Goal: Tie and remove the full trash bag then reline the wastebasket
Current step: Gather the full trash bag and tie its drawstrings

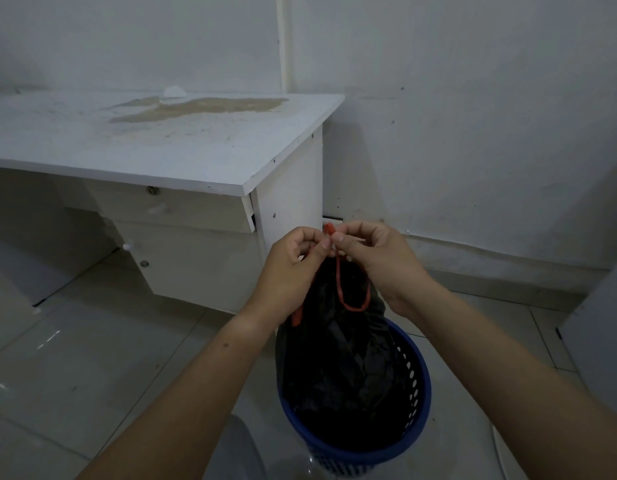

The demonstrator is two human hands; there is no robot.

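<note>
A black trash bag stands in a blue perforated wastebasket on the tiled floor, its gathered top pulled up above the rim. Red drawstrings run from the bag's neck up to my fingers, with a loop hanging down on the right side. My left hand and my right hand meet above the bag, each pinching the red drawstring between thumb and fingers. A short red end sticks up between my two thumbs.
A white desk with a stained top stands at the left, its side panel just behind the bag. White walls close the corner behind and to the right. A white panel stands at the right edge. Tiled floor spreads to the left.
</note>
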